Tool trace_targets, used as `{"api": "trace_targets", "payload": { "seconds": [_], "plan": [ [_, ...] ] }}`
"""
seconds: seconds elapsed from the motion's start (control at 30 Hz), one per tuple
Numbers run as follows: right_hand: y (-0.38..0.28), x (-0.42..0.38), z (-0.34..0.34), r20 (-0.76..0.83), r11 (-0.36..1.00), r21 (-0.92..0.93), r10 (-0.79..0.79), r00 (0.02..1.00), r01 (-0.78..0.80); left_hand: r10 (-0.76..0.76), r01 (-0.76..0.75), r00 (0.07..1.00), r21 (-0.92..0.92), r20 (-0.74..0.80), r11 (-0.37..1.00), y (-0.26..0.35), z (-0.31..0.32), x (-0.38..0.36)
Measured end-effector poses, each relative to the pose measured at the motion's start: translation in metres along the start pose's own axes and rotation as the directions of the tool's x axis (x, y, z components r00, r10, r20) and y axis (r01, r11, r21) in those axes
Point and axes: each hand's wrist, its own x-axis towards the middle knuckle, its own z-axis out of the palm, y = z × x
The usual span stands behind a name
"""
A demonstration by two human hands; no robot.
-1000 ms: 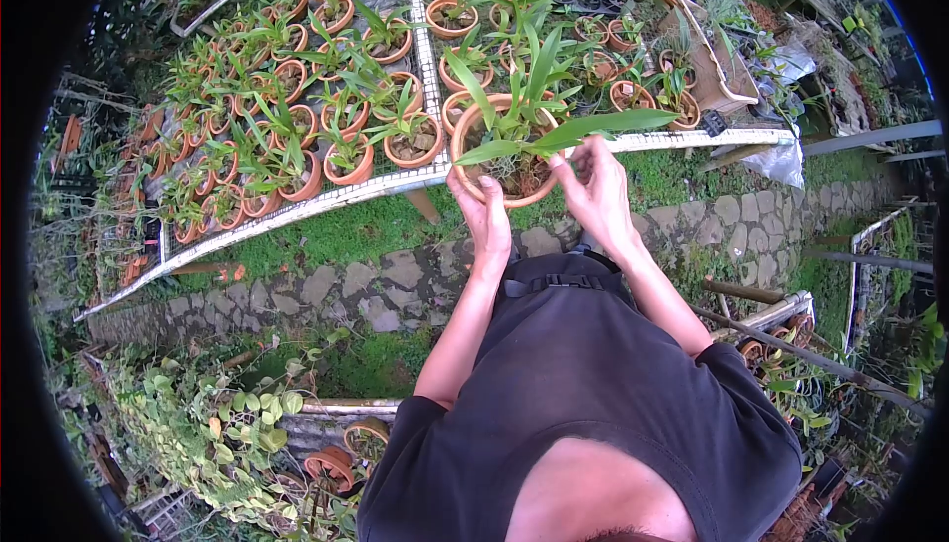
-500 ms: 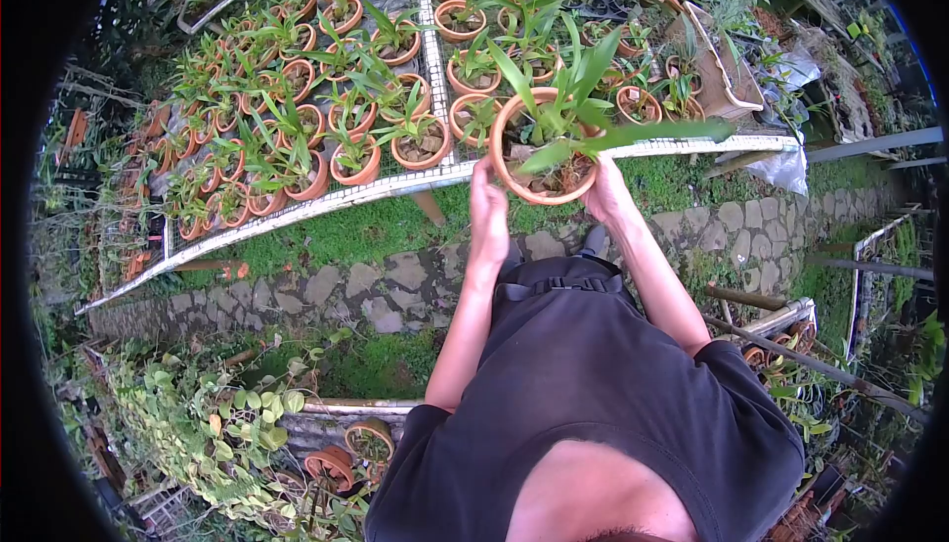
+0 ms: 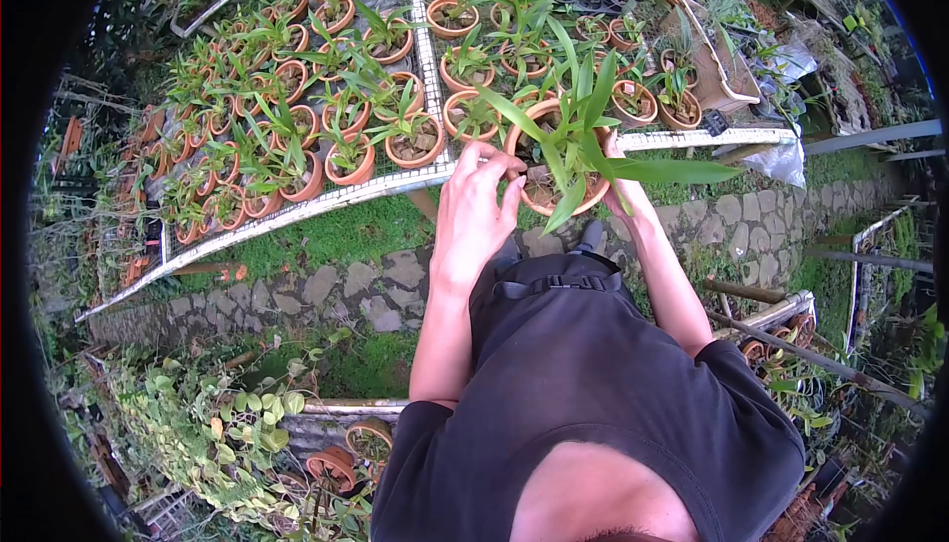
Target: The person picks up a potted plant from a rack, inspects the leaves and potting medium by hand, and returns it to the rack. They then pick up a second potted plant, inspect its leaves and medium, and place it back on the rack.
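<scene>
A terracotta pot (image 3: 537, 208) with a long-leaved green plant (image 3: 583, 136) is held up in front of my waist, near the bench edge. My right hand (image 3: 625, 184) grips the pot's right side, its fingers partly hidden behind the rim and leaves. At the left rim is my left hand (image 3: 477, 201), its fingers curled and thumb brought close to the fingertips over the potting chunks (image 3: 539, 181). Whatever lies between those fingertips is too small to make out. One long leaf stretches out to the right above my right wrist.
A mesh bench with a white rail (image 3: 326, 204) carries many potted plants (image 3: 415, 139). To the right stands a rectangular planter (image 3: 727, 82). A stone path (image 3: 386, 280) runs beneath, with leafy shrubs (image 3: 213, 413) behind me on the left.
My left hand has let go of the pot's left side and come up to its rim with curled fingers. The pot has shifted slightly right and turned, still in my right hand.
</scene>
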Motion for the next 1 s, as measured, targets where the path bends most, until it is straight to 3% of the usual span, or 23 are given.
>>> {"api": "trace_targets", "payload": {
  "seconds": [0.2,0.3,0.47,0.6,0.7,0.9,1.0],
  "plan": [
    [0.01,0.005,-0.008,0.013,1.0,-0.022,0.005,1.0,-0.005,0.035,-0.118,0.976,0.383,0.216,0.916,0.018,-0.018,0.011],
    [0.019,0.007,-0.01,-0.002,0.999,-0.037,-0.003,1.0,0.003,0.079,-0.182,0.973,0.5,0.219,0.847,0.013,-0.013,0.015],
    [0.039,0.013,-0.021,-0.082,0.999,-0.022,-0.027,0.996,0.025,0.086,-0.191,0.97,0.497,0.226,0.846,0.004,-0.006,0.019],
    [0.023,0.009,-0.013,-0.043,0.999,-0.04,-0.019,0.999,0.017,0.065,-0.158,0.975,0.46,0.212,0.874,0.006,-0.005,0.017],
    [0.016,0.005,-0.005,-0.093,0.999,-0.053,-0.016,0.996,0.011,0.115,-0.169,0.979,0.344,0.17,0.924,0.001,-0.004,0.014],
    [0.013,0.005,-0.008,-0.094,0.999,-0.042,0.026,0.995,-0.03,0.012,-0.009,1.0,0.199,-0.017,0.98,-0.004,-0.01,0.014],
    [0.019,0.007,-0.013,-0.116,1.0,-0.004,0.014,0.993,-0.015,0.055,-0.034,0.988,0.142,-0.145,0.989,-0.031,-0.02,0.012]
  ]
}}
